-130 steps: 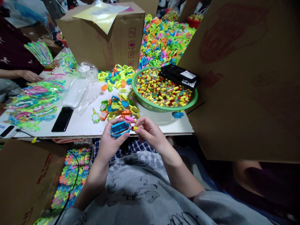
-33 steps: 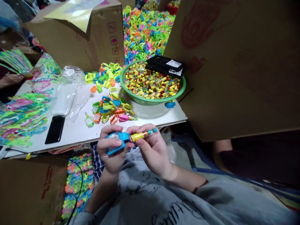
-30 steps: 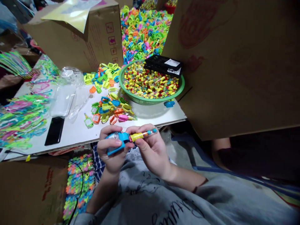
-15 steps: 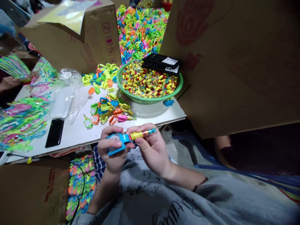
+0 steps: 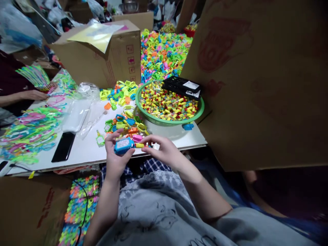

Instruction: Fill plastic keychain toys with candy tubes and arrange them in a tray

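My left hand [image 5: 114, 158] grips a small blue plastic toy case [image 5: 123, 145] with a pale printed face, held just over the white table's [image 5: 87, 150] front edge. My right hand [image 5: 164, 152] pinches a thin yellow tube [image 5: 140, 145] that sticks out of the case's right side. Just beyond my hands lies a scatter of small coloured toy cases [image 5: 125, 121]. A green basket [image 5: 200, 111] full of yellow and red tubes stands behind them, right of centre.
A black tray [image 5: 182, 86] rests on the basket's far rim. A big cardboard box [image 5: 102, 54] stands behind, a cardboard sheet [image 5: 256, 85] walls the right. A black phone [image 5: 63, 147], clear bags [image 5: 79, 112] and neon plastic strips [image 5: 28, 131] lie left. Another person's hand [image 5: 33, 95] works at far left.
Both hands have risen from my lap to the table edge. The tube now sits much deeper in the blue case, and the case's printed face is turned up.
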`<state>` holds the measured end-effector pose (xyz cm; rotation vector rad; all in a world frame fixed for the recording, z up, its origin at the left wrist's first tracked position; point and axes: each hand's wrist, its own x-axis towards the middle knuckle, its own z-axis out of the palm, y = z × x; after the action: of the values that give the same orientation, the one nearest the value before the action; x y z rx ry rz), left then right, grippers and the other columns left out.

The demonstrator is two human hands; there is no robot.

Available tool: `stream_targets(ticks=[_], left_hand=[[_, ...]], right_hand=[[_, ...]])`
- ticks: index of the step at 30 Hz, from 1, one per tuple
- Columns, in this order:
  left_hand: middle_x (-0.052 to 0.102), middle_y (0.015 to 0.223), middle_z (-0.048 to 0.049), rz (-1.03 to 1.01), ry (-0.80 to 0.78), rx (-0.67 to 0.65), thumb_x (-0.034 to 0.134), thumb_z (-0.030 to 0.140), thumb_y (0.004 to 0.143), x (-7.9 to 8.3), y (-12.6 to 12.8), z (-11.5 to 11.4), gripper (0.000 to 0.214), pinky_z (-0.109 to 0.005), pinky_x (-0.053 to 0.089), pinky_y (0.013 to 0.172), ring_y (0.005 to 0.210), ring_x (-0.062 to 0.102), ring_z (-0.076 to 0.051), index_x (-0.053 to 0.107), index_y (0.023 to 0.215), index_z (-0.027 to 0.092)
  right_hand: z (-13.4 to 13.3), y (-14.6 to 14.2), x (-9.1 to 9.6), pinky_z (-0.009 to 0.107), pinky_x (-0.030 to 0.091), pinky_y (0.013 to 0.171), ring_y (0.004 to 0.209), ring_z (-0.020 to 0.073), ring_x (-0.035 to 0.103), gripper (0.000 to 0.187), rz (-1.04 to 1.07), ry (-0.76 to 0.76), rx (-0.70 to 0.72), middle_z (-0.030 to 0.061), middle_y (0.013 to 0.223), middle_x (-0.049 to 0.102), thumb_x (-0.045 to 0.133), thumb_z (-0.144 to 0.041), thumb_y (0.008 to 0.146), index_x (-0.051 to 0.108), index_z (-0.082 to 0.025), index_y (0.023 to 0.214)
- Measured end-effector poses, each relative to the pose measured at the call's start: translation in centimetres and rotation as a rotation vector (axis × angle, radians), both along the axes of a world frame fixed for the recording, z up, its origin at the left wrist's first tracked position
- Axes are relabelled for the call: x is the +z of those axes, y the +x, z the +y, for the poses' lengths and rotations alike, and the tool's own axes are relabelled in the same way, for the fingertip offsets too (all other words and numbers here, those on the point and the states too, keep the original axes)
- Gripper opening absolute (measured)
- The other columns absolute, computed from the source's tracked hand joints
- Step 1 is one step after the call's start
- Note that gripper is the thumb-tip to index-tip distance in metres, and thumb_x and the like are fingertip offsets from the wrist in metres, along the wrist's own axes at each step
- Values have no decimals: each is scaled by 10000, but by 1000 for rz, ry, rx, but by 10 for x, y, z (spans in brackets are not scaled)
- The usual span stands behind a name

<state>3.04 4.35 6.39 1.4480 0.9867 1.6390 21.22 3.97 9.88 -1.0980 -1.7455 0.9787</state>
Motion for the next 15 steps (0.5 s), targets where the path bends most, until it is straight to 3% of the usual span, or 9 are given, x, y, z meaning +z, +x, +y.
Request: stream_targets(ticks=[2, 5, 7, 11, 15], left_hand=[[508, 1177, -52, -59, 34, 134, 798, 458, 617, -20, -9, 8, 613, -271, 486, 806, 970, 578, -155, 466, 1094, 264], [546, 852, 11, -50, 12, 510, 759, 384, 674, -56, -31, 15, 345, -236, 464, 728, 722, 542, -96, 522, 843, 200], [532, 691, 29, 20, -106, 642, 722, 335, 702, -78, -49, 16, 256, -254, 462, 715, 670, 537, -110, 518, 699, 180], [627, 694, -7, 173, -296, 684, 686, 328, 694, -109, -82, 17, 184, -303, 485, 736, 730, 613, -171, 600, 693, 165], [665, 727, -25, 264, -355, 756, 642, 335, 708, -121, -105, 24, 171, -318, 491, 734, 745, 621, -189, 659, 725, 166]], right_hand=[[19, -8, -14, 288, 483, 774, 847, 188, 649, 134, -103, 38, -146, 57, 908, 722, 616, -269, 825, 703, -195, 894], [55, -26, -36, 296, 470, 781, 889, 218, 658, 237, -303, 37, -411, 91, 950, 723, 499, -273, 896, 709, -187, 966], [80, -40, -49, 298, 459, 772, 910, 231, 652, 300, -455, 3, -484, 109, 983, 715, 432, -290, 929, 695, -179, 1023], [118, -66, -65, 314, 442, 766, 907, 251, 631, 332, -632, -83, -481, 169, 973, 697, 399, -281, 941, 687, -123, 983], [125, -65, -55, 335, 427, 844, 963, 255, 576, 211, -590, 14, -365, 171, 965, 689, 505, -211, 880, 671, -100, 947]])
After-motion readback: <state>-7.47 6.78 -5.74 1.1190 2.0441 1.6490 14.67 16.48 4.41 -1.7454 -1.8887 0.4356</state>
